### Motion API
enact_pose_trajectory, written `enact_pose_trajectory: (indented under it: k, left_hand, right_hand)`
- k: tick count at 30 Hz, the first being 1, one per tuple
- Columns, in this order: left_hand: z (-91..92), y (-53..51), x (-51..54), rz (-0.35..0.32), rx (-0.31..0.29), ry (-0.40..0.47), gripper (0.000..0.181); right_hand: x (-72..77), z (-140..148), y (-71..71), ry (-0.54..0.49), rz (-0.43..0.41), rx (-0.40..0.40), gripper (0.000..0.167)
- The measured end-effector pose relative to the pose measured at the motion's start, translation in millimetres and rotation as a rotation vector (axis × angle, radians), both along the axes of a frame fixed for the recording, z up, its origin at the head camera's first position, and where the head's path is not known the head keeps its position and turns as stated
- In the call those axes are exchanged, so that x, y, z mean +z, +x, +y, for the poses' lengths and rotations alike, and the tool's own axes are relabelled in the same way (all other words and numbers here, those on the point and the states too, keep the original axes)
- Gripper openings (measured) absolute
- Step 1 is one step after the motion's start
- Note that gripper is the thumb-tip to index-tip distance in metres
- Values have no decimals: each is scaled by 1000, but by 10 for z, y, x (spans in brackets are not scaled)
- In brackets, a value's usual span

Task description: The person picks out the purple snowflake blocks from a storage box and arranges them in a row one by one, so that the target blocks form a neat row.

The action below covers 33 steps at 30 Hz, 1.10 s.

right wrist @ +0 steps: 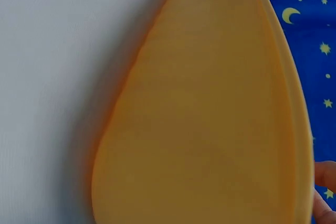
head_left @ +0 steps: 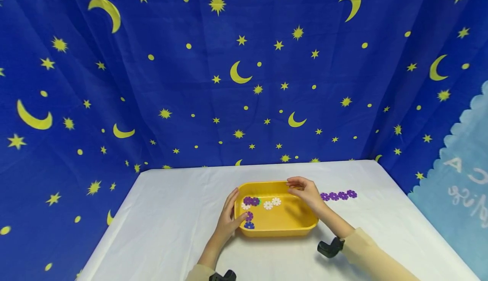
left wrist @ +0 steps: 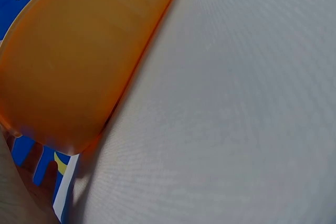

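Head view: left fingers point(head_left: 229, 201) grip tray point(head_left: 274, 232); right fingers point(head_left: 300, 182): cannot tell; purple discs point(head_left: 342, 196) outside.

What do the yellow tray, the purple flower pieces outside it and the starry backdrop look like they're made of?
Yellow tray: probably smooth plastic, slightly glossy, given its even colour and rounded, moulded-looking corners. Purple flower pieces: possibly plastic, from their matching notched shapes; too small to tell the finish. Starry backdrop: seemingly matte printed fabric, since it hangs in soft folds.
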<state>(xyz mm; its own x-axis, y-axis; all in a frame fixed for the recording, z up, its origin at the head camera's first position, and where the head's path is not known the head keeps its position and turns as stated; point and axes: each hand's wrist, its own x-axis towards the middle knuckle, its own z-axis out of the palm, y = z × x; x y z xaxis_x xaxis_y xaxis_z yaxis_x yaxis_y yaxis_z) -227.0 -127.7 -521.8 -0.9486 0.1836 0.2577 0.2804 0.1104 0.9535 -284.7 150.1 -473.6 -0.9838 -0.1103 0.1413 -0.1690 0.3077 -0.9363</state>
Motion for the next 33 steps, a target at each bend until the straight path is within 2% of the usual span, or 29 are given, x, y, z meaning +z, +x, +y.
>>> enact_pose_trajectory:
  k: [7, 9, 16, 23, 33]
  left_hand:
    - [11, -151, -265, 13, 15, 13, 73]
    - [14, -167, -300, 25, 20, 12, 73]
    - [14, -169, -318, 45, 26, 11, 72]
    - [4, -164, -312, 51, 27, -15, 74]
    - [-5, -160, -307, 58, 36, -13, 73]
  right_hand:
    - [-98, -130, 2, -9, 13, 28, 33]
    - [-127, -165, 1, -9, 30, 46, 33]
    - [-203, -313, 18, 17, 51, 117, 32]
    - [-294, -453, -13, 21, 91, 221, 33]
    - [-354, -652, -77, 67, 90, 349, 35]
